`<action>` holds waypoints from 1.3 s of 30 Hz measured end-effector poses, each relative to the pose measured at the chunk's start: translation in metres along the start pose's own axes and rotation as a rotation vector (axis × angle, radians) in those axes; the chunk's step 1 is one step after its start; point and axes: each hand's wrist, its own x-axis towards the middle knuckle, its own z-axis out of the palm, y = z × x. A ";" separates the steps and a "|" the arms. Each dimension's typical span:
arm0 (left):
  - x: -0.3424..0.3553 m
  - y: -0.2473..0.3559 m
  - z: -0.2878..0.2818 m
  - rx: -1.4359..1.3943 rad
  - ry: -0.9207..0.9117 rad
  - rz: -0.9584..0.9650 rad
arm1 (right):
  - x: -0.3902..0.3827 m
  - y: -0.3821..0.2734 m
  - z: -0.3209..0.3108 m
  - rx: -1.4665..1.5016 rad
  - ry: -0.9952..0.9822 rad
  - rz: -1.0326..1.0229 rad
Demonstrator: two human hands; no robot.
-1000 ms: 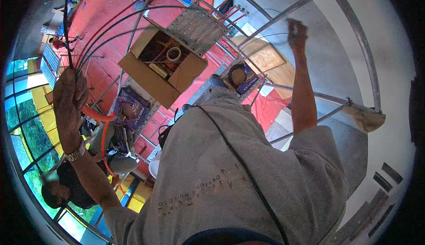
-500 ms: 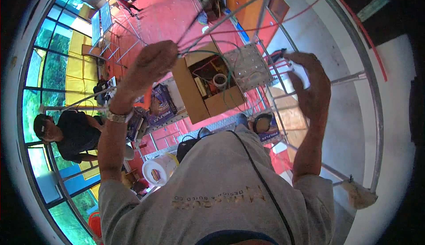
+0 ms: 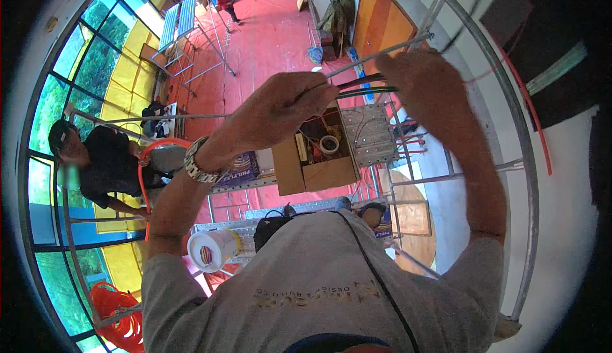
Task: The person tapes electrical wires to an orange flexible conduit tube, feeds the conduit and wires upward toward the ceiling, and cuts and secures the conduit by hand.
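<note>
My left hand (image 3: 280, 107), with a watch (image 3: 203, 161) on its wrist, is closed around one end of a short stretch of electrical wires (image 3: 366, 89). The other end of that stretch is gripped by my right hand (image 3: 428, 88), its fingers closed. Dark and green strands run between the two fists, above an open cardboard box (image 3: 319, 179). Inside the box lie a round white roll (image 3: 329, 144) and loose wires, partly covered by my left hand. How the fingers pinch the strands is hidden.
Scaffold pipes (image 3: 529, 206) frame the right side, with a perforated metal plank (image 3: 370, 133) below. A white bucket (image 3: 207, 251) stands at lower left. A co-worker (image 3: 108, 168) at left holds an orange tube (image 3: 141, 187); an orange coil (image 3: 118, 321) hangs lower. Another person (image 3: 226, 3) stands far back.
My right hand, open and apart before, has moved up and left and closed on the wires. My left hand has moved right and slightly down. The co-worker now holds an orange tube.
</note>
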 end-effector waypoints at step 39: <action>-0.017 0.013 0.010 0.557 0.222 0.166 | 0.001 0.041 -0.059 0.119 -0.326 -0.046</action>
